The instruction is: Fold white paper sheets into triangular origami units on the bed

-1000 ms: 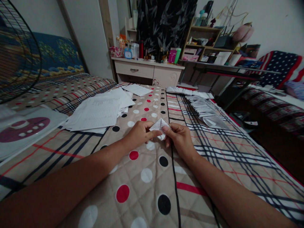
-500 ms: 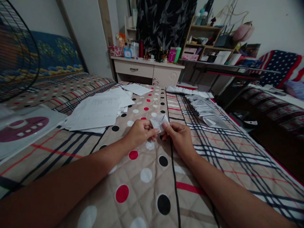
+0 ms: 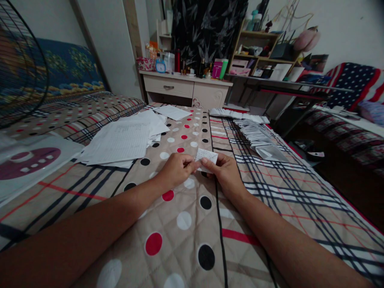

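Note:
Over the middle of the bed, a small folded piece of paper (image 3: 207,155) with printing or writing on it is held between both hands. My right hand (image 3: 225,170) grips it with the thumb across its front. At its lower left corner, my left hand (image 3: 179,168) pinches the edge with thumb and curled fingers. Loose printed sheets (image 3: 117,138) lie in a pile to the left. A row of folded papers (image 3: 255,138) overlaps on the right side of the bed.
The polka-dot and plaid bedspread (image 3: 183,220) spreads under everything. A plastic bag (image 3: 33,164) lies at the left, below a fan guard (image 3: 45,76). Beyond the bed stand a white dresser (image 3: 180,88) with bottles on top and a desk with shelves (image 3: 261,48).
The folded paper has turned and shifted slightly right, now showing a flatter, squarer face. My left hand has slid toward its lower left corner, while my right thumb lies across it.

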### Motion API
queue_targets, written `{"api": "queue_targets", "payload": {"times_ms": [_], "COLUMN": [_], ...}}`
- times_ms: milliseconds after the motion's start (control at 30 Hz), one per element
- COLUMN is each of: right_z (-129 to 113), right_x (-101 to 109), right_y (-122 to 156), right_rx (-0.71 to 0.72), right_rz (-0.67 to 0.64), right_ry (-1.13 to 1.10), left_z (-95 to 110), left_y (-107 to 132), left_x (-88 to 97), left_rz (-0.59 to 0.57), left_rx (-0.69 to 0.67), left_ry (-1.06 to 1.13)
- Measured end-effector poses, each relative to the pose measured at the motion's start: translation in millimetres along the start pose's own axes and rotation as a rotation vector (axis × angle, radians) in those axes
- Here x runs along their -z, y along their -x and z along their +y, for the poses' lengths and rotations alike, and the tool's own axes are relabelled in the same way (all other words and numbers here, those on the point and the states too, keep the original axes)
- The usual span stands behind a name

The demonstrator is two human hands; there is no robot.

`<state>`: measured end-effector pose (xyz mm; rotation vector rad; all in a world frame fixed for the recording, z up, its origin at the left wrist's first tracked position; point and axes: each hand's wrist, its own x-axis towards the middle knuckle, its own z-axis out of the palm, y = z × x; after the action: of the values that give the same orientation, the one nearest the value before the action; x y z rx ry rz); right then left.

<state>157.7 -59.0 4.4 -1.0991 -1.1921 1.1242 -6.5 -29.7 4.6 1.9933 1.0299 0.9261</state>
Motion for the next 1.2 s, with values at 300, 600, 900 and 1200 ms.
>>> {"api": "queue_targets", "payload": {"times_ms": [300,600,900,1200], "right_z": [-3.7,-1.9,-1.5,0.1], "right_x": [2.8,4.0,6.2,6.9], "right_y": [1.8,-2.6,-2.7,-0.5], "right_rx": [0.044,0.07,0.145,0.456], "right_rz": [0.089,-0.017,0.068,0.032], "right_ry": [0.073,-0.051,0.13,0.478], "left_z": [7.1,-6.5,-2.8,3.6], "left_y": [1.4,-1.9,-3.5,0.4], "left_x": [-2.6,-2.8,-3.7,6.8], "left_rz": [-0.023,0.003,0.041,0.396], "left_rx": [-0.039,0.115,0.105,-0.254], "left_ry": [-0.09,0.078,0.249,-0.065]}}
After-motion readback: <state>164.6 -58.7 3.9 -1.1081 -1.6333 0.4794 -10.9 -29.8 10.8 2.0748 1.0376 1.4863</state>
